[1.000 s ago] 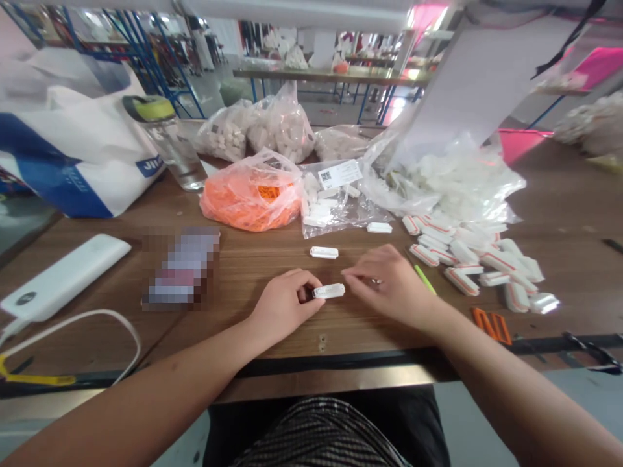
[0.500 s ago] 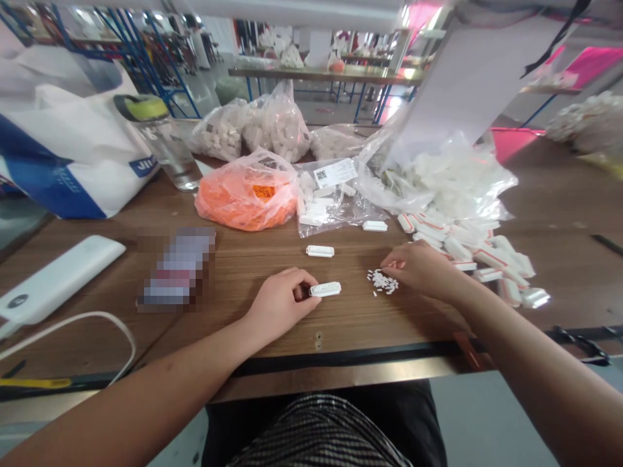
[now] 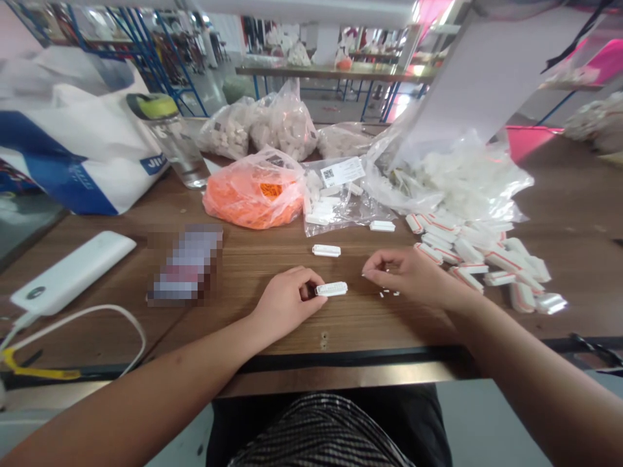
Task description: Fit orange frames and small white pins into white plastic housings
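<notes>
The left hand (image 3: pixel 285 305) is closed on one end of a white plastic strip (image 3: pixel 331 289), which sits on the wooden worktop (image 3: pixel 355 327) near the front edge. At three o'clock from it, the right hand (image 3: pixel 413 275) curves into a loose pinch; I can't tell whether it holds anything. Tiny white bits (image 3: pixel 389 293) lie just below its fingertips. A second strip (image 3: pixel 326 250) lies at twelve o'clock from the held one, and orange-striped strips (image 3: pixel 467 250) are heaped at two o'clock from the right hand.
</notes>
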The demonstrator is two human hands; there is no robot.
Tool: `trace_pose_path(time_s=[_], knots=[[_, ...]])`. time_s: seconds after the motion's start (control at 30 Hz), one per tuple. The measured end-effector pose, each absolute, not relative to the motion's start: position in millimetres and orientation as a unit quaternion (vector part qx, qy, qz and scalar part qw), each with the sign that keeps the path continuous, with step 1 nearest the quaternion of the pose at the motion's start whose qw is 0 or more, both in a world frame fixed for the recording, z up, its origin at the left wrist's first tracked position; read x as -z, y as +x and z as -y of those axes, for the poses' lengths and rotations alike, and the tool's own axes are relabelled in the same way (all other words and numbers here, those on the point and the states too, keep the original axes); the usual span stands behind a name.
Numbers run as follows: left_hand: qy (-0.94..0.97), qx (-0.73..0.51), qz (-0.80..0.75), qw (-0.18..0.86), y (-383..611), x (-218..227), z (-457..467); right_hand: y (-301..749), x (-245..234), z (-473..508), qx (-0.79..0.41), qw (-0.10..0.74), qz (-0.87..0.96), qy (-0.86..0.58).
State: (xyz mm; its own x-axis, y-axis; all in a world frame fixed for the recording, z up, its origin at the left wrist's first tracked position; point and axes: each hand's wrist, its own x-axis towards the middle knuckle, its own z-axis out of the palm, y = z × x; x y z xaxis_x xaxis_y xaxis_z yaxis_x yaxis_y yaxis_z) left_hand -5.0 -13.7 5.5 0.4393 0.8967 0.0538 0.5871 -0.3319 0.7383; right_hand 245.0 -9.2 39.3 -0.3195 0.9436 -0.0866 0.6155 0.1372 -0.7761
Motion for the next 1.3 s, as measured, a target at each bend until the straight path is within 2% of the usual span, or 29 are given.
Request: trace_pose_path(time_s=[0.2, 0.97, 1.07, 1.13, 1.23, 1.3], knots=[[0.786, -0.230, -0.472, 0.326, -4, -7, 14, 206, -27, 4, -0.440, 0.212, 0.728, -0.481], [0.789, -0.232, -0.470, 0.321, -4, -6, 14, 209, -19, 2, -0.442, 0.201, 0.724, -0.490], [0.790, -0.234, -0.469, 0.318, -4, -5, 14, 212, -22, 5, -0.394, 0.231, 0.752, -0.475], [0.790, -0.235, -0.468, 0.319, -4, -5, 14, 210, -25, 9, -0.314, 0.235, 0.804, -0.447], [0.782, -0.237, -0.473, 0.329, -4, -5, 14, 203, -32, 15, -0.183, 0.203, 0.868, -0.415], [0.777, -0.240, -0.475, 0.335, -4, -5, 14, 201, -36, 18, -0.148, 0.184, 0.880, -0.412]])
